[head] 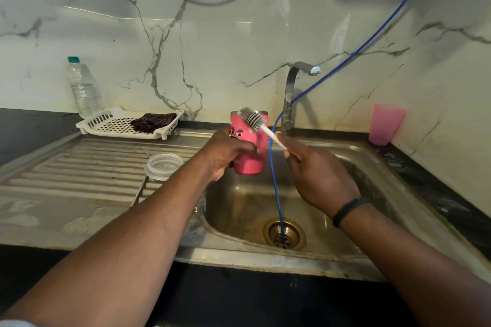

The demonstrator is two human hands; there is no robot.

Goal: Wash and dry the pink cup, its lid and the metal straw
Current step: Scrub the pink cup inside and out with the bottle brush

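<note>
Both forearms reach over the sink (345,156), left hand (228,154) wrapped around the upright pink cup (251,148), right hand (316,175) pinching the bottle brush (253,118) at its rim; steady the cup and scrub deep.

Steel drainboard (79,167) carries clear lid (164,166), white tray (106,125), perhaps a straw.

Lid (164,166) left of sink (345,156) (on drainboard (79,175)).
</note>
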